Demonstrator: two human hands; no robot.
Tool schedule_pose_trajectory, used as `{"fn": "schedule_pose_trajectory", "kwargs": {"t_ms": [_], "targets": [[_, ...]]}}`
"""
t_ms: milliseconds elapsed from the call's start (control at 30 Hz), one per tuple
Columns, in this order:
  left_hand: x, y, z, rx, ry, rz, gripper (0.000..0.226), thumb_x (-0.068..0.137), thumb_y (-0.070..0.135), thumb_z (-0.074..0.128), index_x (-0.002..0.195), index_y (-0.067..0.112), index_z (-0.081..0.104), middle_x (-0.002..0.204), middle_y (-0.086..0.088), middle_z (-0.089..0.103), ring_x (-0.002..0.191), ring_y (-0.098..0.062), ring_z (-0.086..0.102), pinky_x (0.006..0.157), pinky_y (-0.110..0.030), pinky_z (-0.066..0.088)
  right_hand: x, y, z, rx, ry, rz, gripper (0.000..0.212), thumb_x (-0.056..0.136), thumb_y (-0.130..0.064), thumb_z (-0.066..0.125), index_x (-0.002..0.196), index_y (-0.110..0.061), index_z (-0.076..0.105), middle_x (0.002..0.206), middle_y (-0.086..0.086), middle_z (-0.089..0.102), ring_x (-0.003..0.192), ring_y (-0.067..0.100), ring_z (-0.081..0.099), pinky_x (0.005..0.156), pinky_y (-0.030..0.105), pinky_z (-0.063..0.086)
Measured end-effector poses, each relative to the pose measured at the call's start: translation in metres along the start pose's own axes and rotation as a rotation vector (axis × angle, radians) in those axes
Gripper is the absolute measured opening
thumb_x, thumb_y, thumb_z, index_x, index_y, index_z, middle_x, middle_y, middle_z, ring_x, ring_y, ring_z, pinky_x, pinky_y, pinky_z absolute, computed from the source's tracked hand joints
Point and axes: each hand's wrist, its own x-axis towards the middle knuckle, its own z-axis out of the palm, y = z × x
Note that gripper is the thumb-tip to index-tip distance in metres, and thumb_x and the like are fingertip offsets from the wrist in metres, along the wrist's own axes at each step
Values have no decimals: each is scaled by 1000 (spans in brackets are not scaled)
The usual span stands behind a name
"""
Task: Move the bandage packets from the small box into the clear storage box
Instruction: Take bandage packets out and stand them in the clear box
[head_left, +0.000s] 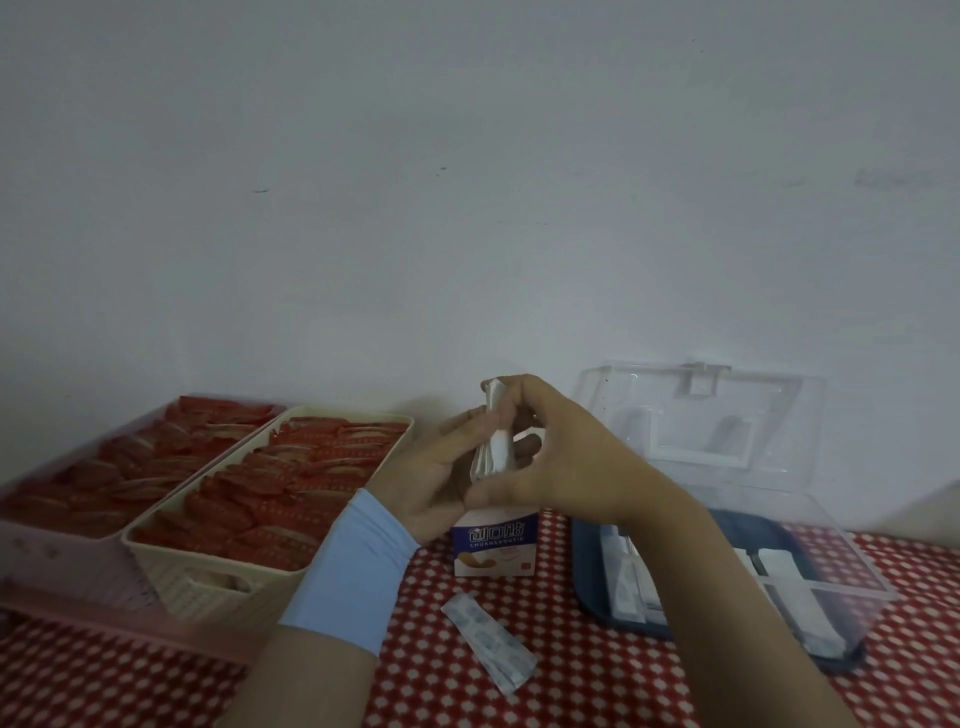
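The small white and blue bandage box (494, 546) stands upright on the red checked cloth, just below my hands. Above it both hands hold a thin stack of white bandage packets (492, 435) on edge. My left hand (436, 478), a light blue band on its wrist, cups the stack from the left. My right hand (556, 457) pinches it from the right and top. One loose bandage packet (490, 642) lies flat on the cloth in front of the small box. The clear storage box (852, 571) sits to the right, its lid (701, 415) standing open, white packets inside.
Two trays full of red packets stand at the left: a cream basket (218, 577) and a pink tray (67, 571) beside it. A pale wall rises right behind the table. The red checked cloth (571, 670) covers the tabletop.
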Motion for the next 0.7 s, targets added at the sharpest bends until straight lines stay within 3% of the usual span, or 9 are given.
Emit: {"fn": "schedule_pose_trajectory", "kwargs": {"t_ms": [100,167,233,300,400,467,567,633,700], "targets": [[-1,1,-3,-16,-29,-4,43,91,16,61,128,-4,56,105,-15,68,85,-24,69,72,-34,60,1,-2,-5,261,66,63,37,96,-23,66,129,-24,50,115,10,65,91,20,68,81,30,59],[-2,1,-4,-8,-40,-18,40,88,14,62,122,-6,56,98,-14,70,75,-23,70,65,-32,60,2,-1,-11,283,114,95,39,100,-13,58,138,-18,51,100,4,69,84,9,68,79,19,54],[-3,0,-5,34,-56,-21,39,79,15,70,112,-4,59,92,-15,73,70,-23,72,60,-31,59,1,-1,-15,253,98,128,34,97,-9,63,131,-14,62,90,2,72,81,7,67,77,14,51],[-4,0,-4,84,-90,-28,36,83,14,74,111,-4,59,92,-15,73,72,-23,72,62,-30,59,-2,1,-19,257,91,142,23,94,-6,66,114,-12,73,87,3,75,79,9,67,74,15,52],[-4,2,-2,164,-22,-64,33,90,14,65,116,-5,59,100,-18,73,83,-28,74,69,-36,62,-3,5,-24,241,126,156,13,93,-4,67,99,-7,77,74,-5,73,71,8,66,67,15,51],[-3,6,0,383,49,-48,32,85,16,71,113,2,65,103,-17,74,89,-30,73,76,-40,60,-3,5,-25,172,159,167,12,92,-5,67,95,-9,78,76,-4,75,72,6,68,66,14,50],[-3,17,6,908,163,35,16,83,16,77,98,17,73,92,-1,78,80,-18,73,71,-31,58,-4,8,-26,130,240,186,11,91,-5,68,91,-12,78,83,3,77,78,15,73,73,23,56],[-1,19,12,1083,189,57,18,80,17,78,98,23,76,87,5,78,80,-14,75,76,-35,61,-4,11,-26,137,291,188,11,91,-5,69,90,-12,78,85,6,77,83,24,74,80,33,61],[1,16,16,1118,219,68,18,78,21,78,95,26,77,83,6,78,79,-14,75,79,-41,61,-6,10,-26,162,332,194,11,92,-5,68,92,-12,77,86,6,77,83,24,74,80,34,62]]}}
